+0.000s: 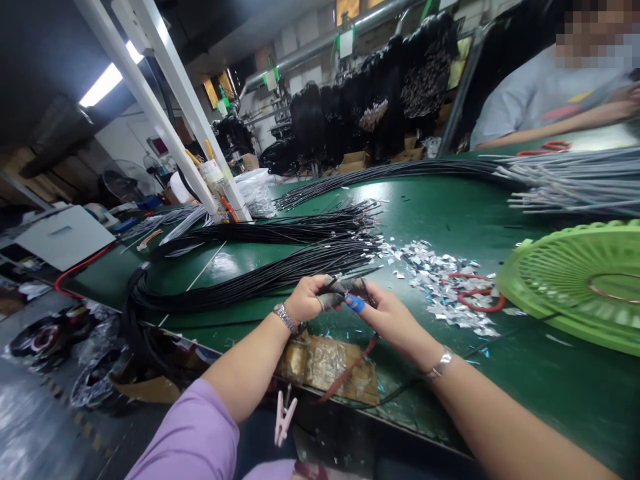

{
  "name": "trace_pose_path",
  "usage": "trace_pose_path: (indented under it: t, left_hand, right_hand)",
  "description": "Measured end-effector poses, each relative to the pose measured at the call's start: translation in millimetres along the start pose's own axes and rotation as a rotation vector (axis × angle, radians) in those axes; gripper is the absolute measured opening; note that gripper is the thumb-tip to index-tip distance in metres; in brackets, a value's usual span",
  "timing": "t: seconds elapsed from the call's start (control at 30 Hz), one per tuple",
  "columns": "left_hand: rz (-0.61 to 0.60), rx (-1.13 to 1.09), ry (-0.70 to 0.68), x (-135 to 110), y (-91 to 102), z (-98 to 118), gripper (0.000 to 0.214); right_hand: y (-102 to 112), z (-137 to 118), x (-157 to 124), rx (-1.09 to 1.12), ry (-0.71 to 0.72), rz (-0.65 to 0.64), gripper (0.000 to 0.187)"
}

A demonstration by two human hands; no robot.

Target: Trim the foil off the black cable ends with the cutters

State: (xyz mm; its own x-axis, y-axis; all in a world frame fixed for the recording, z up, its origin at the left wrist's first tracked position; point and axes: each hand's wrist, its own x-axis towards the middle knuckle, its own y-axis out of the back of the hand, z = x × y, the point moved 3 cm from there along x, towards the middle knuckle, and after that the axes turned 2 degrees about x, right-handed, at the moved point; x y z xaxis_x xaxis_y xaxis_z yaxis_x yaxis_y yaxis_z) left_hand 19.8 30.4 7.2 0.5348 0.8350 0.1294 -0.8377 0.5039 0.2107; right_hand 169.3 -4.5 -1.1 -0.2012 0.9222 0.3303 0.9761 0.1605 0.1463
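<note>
**Both hands pinching one black cable end at the table edge**

We closed our left hand (311,298) and right hand (387,313) on a single black cable (350,280), fingertips taped, probably for grip. It lay pulled from the black cable bundle (260,267), whose ends fanned toward us within reach. Foil scraps (440,287) and red scissors (475,293) lay just right on the green table (450,220); a green fan guard (575,280) sat beyond.
</note>
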Motion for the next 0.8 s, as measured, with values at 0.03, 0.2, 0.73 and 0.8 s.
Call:
trace_pose_path:
  t: [0.03, 0.2, 0.73, 0.8]
  left_hand:
    - [-0.01, 0.013, -0.018, -0.2, -0.4, 0.3, 0.037]
    - [-0.072, 0.041, -0.053, -1.4, -2.4, 0.6, 0.03]
    - [-0.037, -0.067, 0.026, -0.2, -3.6, 3.1, 0.044]
    - [-0.034, -0.047, 0.029, 0.6, -3.6, 2.1, 0.044]
  right_hand:
    - [-1.1, 1.7, -0.4, 0.006, 0.001, 0.0, 0.029]
    - [-2.2, 4.2, -5.9, -0.209, 0.072, 0.041, 0.019]
    - [-4.5, -4.9, -9.5, -0.456, 0.158, 0.134, 0.016]
    - [-4.0, -5.6, -9.9, -0.465, 0.15, 0.148, 0.016]
